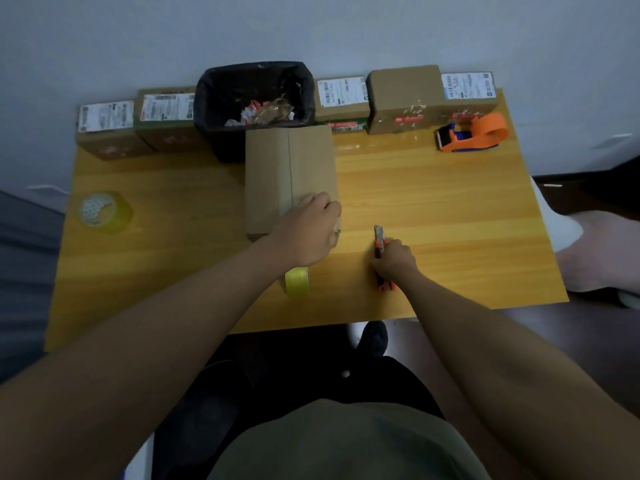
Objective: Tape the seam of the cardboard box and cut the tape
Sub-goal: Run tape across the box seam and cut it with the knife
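Note:
A plain cardboard box [277, 174] lies in the middle of the wooden table [450, 209], its seam running away from me. My left hand [306, 228] rests on the box's near right corner, fingers curled over the edge. Just below that hand a yellowish tape roll [297, 281] stands on edge on the table; whether the hand holds it I cannot tell. My right hand [394, 259] is closed around an orange and black utility knife [380, 237] lying on the table to the right of the box, its blade end pointing away from me.
A black-lined bin [254, 105] with scraps stands behind the box. Several labelled cardboard boxes [405, 98] line the back edge. An orange tape dispenser [472, 133] sits back right, another tape roll [104, 211] at the left edge.

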